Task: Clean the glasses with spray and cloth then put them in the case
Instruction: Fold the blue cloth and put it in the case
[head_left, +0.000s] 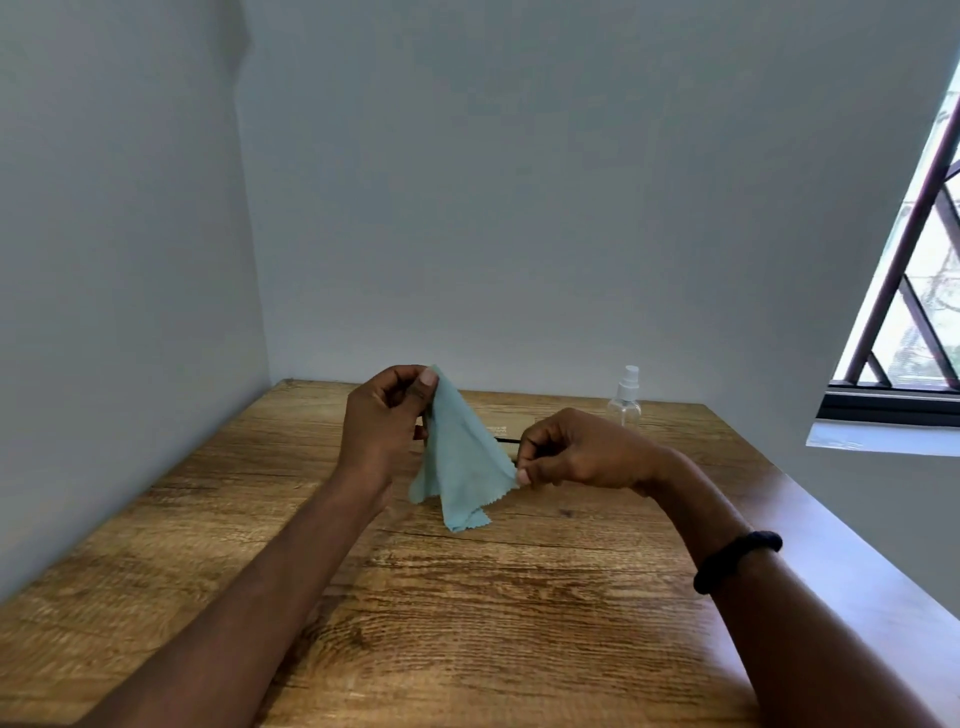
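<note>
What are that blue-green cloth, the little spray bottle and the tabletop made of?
The cloth: thin soft fabric, likely microfibre; matte, drapes limply, zigzag-cut edges.
The spray bottle: probably clear plastic; see-through body, white pump top.
The tabletop: wood or wood-look laminate; brown grain, slight sheen.

Both hands hold a cloth up over the table.
The left hand (382, 415) pinches the pale teal zigzag-edged cloth (457, 457) at its top corner; the right hand (576, 452) pinches a side corner above the wood-grain table (467, 597).

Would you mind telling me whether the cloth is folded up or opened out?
Partly opened out: the cloth hangs loosely, its top corner pinched by the left hand, a side corner by the right hand.
</note>
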